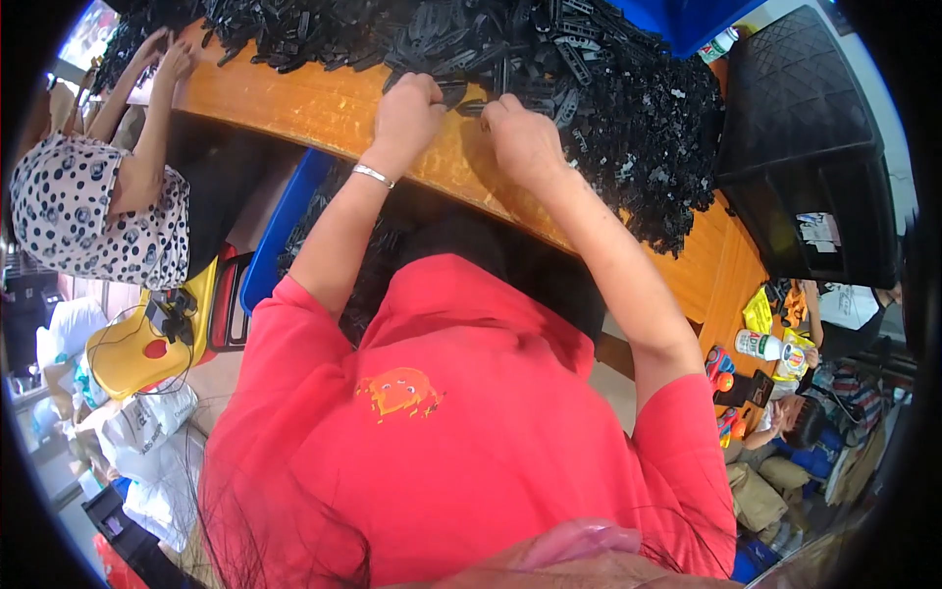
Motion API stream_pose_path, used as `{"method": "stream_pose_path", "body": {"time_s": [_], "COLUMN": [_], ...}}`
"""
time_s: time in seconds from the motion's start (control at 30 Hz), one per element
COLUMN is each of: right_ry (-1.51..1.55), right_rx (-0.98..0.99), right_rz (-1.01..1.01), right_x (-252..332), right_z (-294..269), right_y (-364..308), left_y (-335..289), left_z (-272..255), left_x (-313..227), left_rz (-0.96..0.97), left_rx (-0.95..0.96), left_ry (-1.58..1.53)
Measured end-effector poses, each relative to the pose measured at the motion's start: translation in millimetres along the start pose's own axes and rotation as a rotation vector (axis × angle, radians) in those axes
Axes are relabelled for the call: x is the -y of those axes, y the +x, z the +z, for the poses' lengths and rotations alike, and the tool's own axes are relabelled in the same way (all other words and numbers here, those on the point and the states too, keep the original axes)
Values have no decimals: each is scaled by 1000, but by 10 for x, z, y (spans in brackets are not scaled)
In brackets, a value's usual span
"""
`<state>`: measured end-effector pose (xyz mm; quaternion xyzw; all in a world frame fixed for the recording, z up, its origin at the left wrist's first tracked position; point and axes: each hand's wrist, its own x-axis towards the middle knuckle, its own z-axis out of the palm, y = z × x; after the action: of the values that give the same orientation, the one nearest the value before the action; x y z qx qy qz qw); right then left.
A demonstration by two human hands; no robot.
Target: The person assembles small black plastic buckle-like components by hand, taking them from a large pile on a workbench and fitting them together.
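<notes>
- Orange-brown wooden surface (265, 93), running across in front of the person.
- Heap of black plastic parts (491, 49), spread over its far side and to the right.
- Black crate (805, 147), right of the heap.
- Blue bin (270, 236), below the surface's near edge, left.
- Left hand (407, 118) and right hand (525, 142), both with fingers curled inward at the heap's edge; I can't tell whether either pinches anything.
- Dark curved piece (452, 93), just beside the left fingers, between the hands.
</notes>
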<state>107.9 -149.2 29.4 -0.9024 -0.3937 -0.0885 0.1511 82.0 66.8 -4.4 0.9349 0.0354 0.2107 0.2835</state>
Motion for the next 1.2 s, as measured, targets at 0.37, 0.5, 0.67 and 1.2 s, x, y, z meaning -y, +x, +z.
{"method": "stream_pose_path", "body": {"time_s": [0.37, 0.5, 0.67, 1.2], "right_ry": [622, 781, 667, 574], "right_rx": [-270, -442, -488, -404], "right_rz": [203, 142, 14, -127], "right_x": [491, 619, 756, 586], "right_z": [-127, -64, -222, -316], "right_y": [-111, -203, -306, -387], "left_y": [-586, -688, -732, -689], "left_z": [-398, -463, -486, -382], "left_x": [9, -163, -215, -339], "left_rz": [-530, -449, -407, -454], "left_rx": [311, 370, 380, 337], "left_ry": [-1411, -1491, -1609, -1558]}}
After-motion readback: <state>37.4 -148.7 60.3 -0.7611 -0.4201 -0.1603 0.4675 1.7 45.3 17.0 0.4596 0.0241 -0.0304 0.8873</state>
